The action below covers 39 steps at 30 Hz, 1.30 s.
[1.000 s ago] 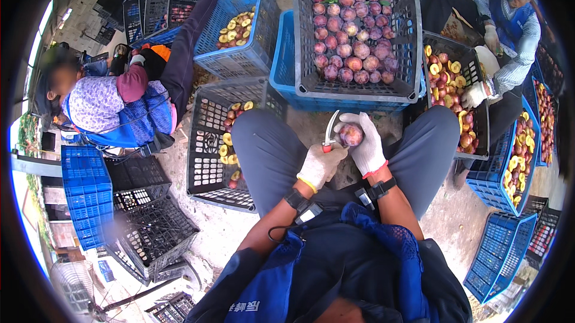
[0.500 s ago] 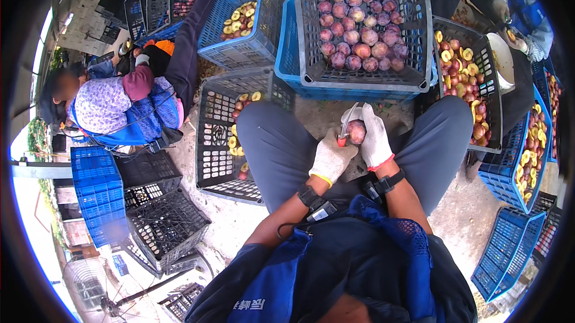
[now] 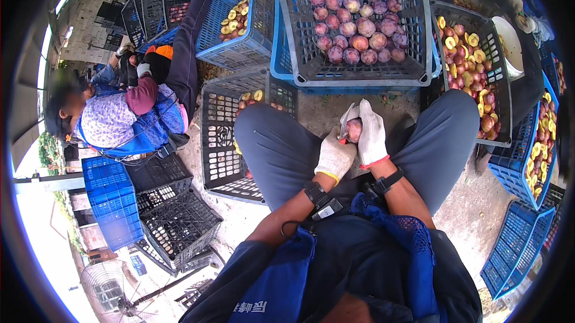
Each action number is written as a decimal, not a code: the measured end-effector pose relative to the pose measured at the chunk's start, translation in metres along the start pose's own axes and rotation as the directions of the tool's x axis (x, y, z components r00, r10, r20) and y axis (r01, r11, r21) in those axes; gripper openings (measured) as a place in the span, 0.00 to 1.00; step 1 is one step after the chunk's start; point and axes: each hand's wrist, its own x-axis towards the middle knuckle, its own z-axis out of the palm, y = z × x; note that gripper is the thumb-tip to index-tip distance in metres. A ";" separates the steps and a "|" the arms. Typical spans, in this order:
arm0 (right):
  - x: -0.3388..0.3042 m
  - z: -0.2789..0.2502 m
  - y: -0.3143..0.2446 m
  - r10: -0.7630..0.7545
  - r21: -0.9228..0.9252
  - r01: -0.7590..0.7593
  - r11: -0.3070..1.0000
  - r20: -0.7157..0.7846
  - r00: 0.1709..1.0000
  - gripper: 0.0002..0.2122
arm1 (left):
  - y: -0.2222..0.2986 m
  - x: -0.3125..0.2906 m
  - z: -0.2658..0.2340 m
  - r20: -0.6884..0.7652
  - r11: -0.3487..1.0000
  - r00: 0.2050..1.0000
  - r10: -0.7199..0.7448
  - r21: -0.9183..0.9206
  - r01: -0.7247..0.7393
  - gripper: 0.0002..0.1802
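Observation:
Between my knees, both hands meet in white knit gloves around one reddish-purple plum (image 3: 354,131). My left hand (image 3: 335,156), with a yellow cuff, is closed on a small knife (image 3: 342,140) with a red handle and a thin blade against the plum's left side. My right hand (image 3: 372,134), with a red cuff, wraps the plum from the right, fingers pointing away from me. Whether the blade has entered the flesh is hard to tell. Just beyond stands a black crate (image 3: 293,41) of whole plums, stacked on a blue crate (image 3: 280,59).
Cut plums fill a black crate (image 3: 440,14) at the right and lie in another black crate (image 3: 218,134) by my left knee. Co-workers sit at left (image 3: 108,113) and far right (image 3: 521,22). Stacked crates (image 3: 111,203) and a fan (image 3: 111,290) stand lower left.
The view has turned slightly, so surroundings shift in the picture. My hands stay together around the plum, with the knife still against it.

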 end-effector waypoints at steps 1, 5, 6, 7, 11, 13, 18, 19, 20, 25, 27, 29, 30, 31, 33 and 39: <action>0.001 0.000 0.003 -0.004 -0.011 0.004 1.000 0.002 1.000 0.24 | -0.017 0.006 0.002 0.010 1.000 1.000 -0.009 -0.013 0.009 0.20; 0.008 0.004 0.001 0.013 0.026 -0.014 1.000 0.022 1.000 0.22 | -0.012 0.017 -0.002 0.116 0.957 0.976 0.185 0.205 -0.206 0.19; 0.011 0.006 -0.001 0.015 0.038 -0.016 0.999 0.030 0.999 0.21 | -0.007 0.020 -0.005 0.148 0.953 0.978 0.149 0.243 -0.182 0.18; 0.011 0.005 -0.003 -0.013 0.020 0.012 1.000 0.047 0.999 0.21 | -0.003 0.022 -0.009 0.179 0.946 0.978 0.109 0.283 -0.158 0.18; 0.003 0.014 -0.014 -0.002 0.102 0.004 0.995 -0.020 1.000 0.18 | 0.033 0.009 -0.033 0.305 0.984 0.947 0.102 0.109 -0.141 0.20; -0.002 0.016 -0.015 -0.009 0.193 0.016 0.981 -0.037 0.999 0.17 | 0.043 -0.002 -0.040 0.282 0.985 0.948 0.150 0.036 -0.167 0.21; -0.021 0.021 -0.015 -0.069 0.199 0.081 0.977 -0.068 0.995 0.19 | 0.079 -0.043 -0.048 0.009 0.984 0.985 0.170 0.054 -0.171 0.22; -0.022 0.019 -0.012 -0.063 0.169 0.079 0.982 -0.097 0.993 0.20 | 0.078 -0.047 -0.048 -0.023 0.984 0.983 0.180 0.010 -0.180 0.22; -0.027 0.021 -0.012 -0.072 0.140 0.085 0.986 -0.097 0.993 0.19 | 0.077 -0.052 -0.048 -0.059 0.982 0.981 0.185 -0.031 -0.187 0.23; -0.039 0.022 -0.017 -0.131 -0.090 0.133 0.987 0.027 0.991 0.10 | 0.064 -0.056 -0.053 0.330 0.690 0.909 -0.254 -0.597 0.410 0.08; -0.045 0.028 -0.023 -0.072 -0.236 0.103 0.966 0.135 0.988 0.06 | 0.057 -0.048 -0.062 0.370 0.696 0.895 -0.251 -0.573 0.432 0.08; -0.046 0.033 -0.025 -0.258 -0.633 0.423 0.648 0.341 0.904 0.08 | 0.045 -0.045 -0.069 0.408 0.701 0.878 -0.249 -0.551 0.454 0.07; -0.048 0.033 -0.024 -0.258 -0.629 0.424 0.652 0.341 0.904 0.08 | 0.039 -0.047 -0.073 0.470 0.622 0.852 -0.231 -0.603 0.500 0.07; -0.051 0.033 -0.026 -0.167 -0.548 0.308 0.778 0.293 0.941 0.08 | 0.031 -0.049 -0.076 0.528 0.537 0.824 -0.205 -0.643 0.546 0.08; -0.050 0.034 -0.027 0.088 -0.281 -0.026 0.959 0.209 0.974 0.07 | 0.018 -0.047 -0.062 0.436 0.612 0.887 -0.153 -0.663 0.432 0.08; -0.050 0.015 -0.027 -0.072 0.164 0.070 0.984 0.008 0.997 0.08 | 0.059 -0.073 -0.042 -0.112 0.973 0.966 0.232 0.012 -0.232 0.11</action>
